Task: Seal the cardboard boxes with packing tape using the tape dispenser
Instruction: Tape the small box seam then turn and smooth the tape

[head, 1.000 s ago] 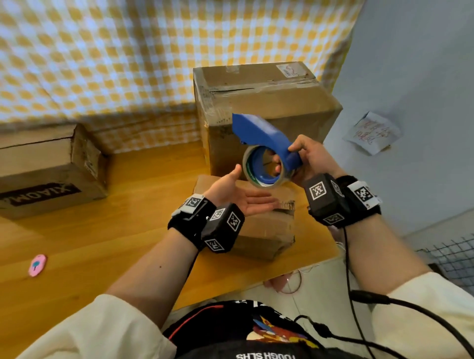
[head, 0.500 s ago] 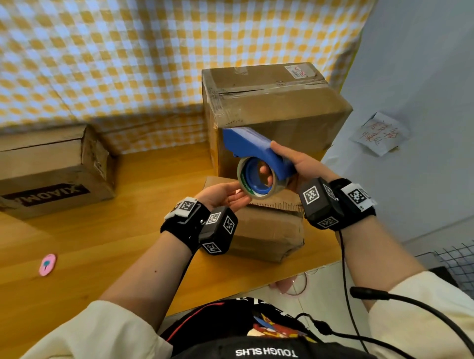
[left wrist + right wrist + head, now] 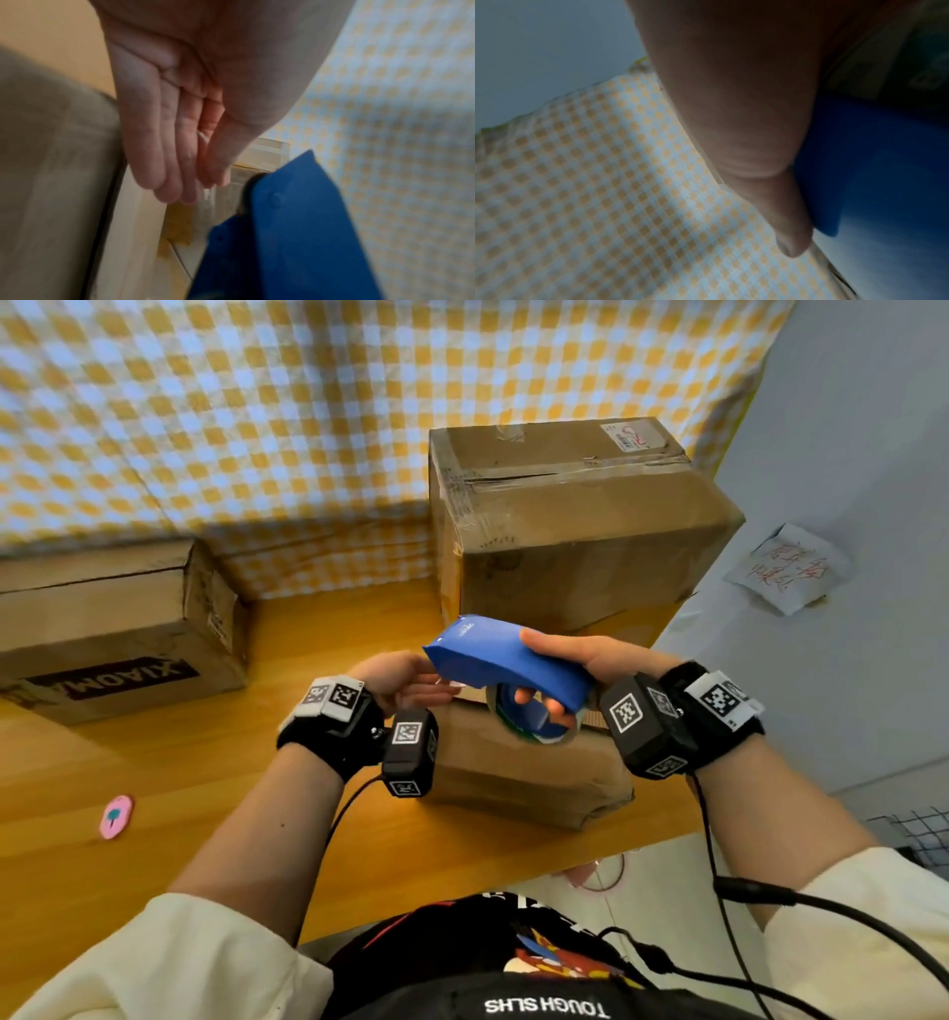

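We clenched our right hand [image 3: 575, 667] round the tape dispenser [image 3: 506, 667] above the small box [image 3: 529, 778], left hand's [image 3: 405, 680] fingers pinching its tape end, which wanted pulling taut.

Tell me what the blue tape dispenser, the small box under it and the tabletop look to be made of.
Tape dispenser: likely moulded plastic, smooth, matte blue, uniform colour.
Small box: corrugated cardboard, dull brown, creased and dented.
Tabletop: wood or wood-look laminate, with orange-yellow grain lines and a slight sheen; which of the two is unclear.
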